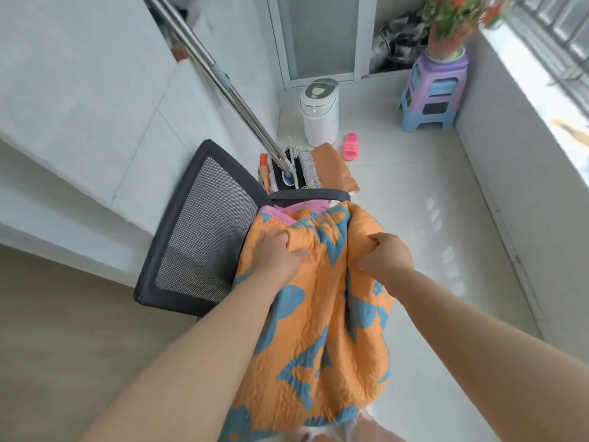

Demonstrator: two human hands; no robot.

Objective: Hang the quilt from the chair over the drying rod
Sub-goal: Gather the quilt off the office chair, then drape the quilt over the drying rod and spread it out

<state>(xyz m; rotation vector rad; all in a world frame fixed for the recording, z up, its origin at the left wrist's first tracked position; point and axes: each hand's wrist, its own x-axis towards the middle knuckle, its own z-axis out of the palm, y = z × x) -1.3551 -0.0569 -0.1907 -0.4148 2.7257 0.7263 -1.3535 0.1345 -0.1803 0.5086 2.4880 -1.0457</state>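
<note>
An orange quilt (318,339) with blue shapes and a pink edge lies bunched over the seat of a black mesh-backed chair (204,228) and hangs down toward me. My left hand (277,253) clutches a fold near its upper left. My right hand (385,253) is fisted on a fold at its upper right. Both forearms reach down from the lower edge of the view. No drying rod shows; the only pole is a mop's steel handle (223,87).
The mop head (293,170) rests on an orange mat behind the chair. A white lidded bin (318,113) and a pink slipper (350,146) sit on the tiled floor. Stacked plastic stools (430,94) hold a potted plant at the right. Open floor lies right of the chair.
</note>
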